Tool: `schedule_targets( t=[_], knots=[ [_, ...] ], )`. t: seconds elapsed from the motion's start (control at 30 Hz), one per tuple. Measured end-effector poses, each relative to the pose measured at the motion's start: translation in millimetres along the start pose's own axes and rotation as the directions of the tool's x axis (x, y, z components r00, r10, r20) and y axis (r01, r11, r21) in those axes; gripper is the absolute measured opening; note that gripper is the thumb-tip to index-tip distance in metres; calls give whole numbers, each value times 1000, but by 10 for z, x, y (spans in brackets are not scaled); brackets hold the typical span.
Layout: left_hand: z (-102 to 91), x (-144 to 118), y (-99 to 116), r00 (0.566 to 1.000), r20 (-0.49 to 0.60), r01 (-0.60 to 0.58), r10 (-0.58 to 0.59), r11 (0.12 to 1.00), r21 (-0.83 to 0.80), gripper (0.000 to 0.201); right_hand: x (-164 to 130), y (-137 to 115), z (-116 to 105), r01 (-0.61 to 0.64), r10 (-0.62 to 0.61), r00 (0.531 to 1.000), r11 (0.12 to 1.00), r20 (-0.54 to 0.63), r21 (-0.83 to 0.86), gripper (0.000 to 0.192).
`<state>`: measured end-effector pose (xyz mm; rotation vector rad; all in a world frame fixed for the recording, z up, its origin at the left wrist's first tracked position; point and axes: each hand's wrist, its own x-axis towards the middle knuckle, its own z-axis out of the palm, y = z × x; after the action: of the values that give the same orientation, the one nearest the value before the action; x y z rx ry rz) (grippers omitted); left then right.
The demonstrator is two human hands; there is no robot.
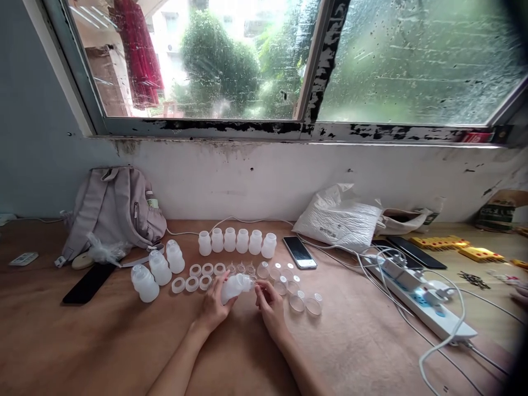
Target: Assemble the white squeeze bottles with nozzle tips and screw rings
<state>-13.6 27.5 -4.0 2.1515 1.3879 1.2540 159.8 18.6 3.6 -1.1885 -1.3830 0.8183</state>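
Note:
My left hand (215,303) is wrapped round a frosted white baby bottle (231,290), which lies tilted with its top toward the right. On its mouth sits a clear nipple (248,282). The fingers of my right hand (270,303) are pinched at the nipple's tip, mostly covering it. Just beyond my hands are white collar rings (192,284), a few loose nipples (241,268) and several clear domed caps (297,302). Several open bottles (242,241) stand in a row behind these. To the left, three bottles (145,283) have rings on top.
A grey backpack (115,209) and a black phone (88,283) lie at left. A second phone (300,253) and a white plastic package (340,217) are right of the bottles. Farther right, cables trail from a power strip (424,300). Another person's hand (522,296) shows at the right edge.

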Motion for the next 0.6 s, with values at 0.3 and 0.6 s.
schedule_targets(
  t=[0.3,0.6],
  knots=[
    [-129,17,-58,986,37,-168,165,981,95,44,46,5,-62,76,-75,997,993,16,-85,24],
    [-152,13,-49,982,55,-186,182,978,92,46,64,-4,-105,113,-108,993,985,46,-127,23]
  ],
)
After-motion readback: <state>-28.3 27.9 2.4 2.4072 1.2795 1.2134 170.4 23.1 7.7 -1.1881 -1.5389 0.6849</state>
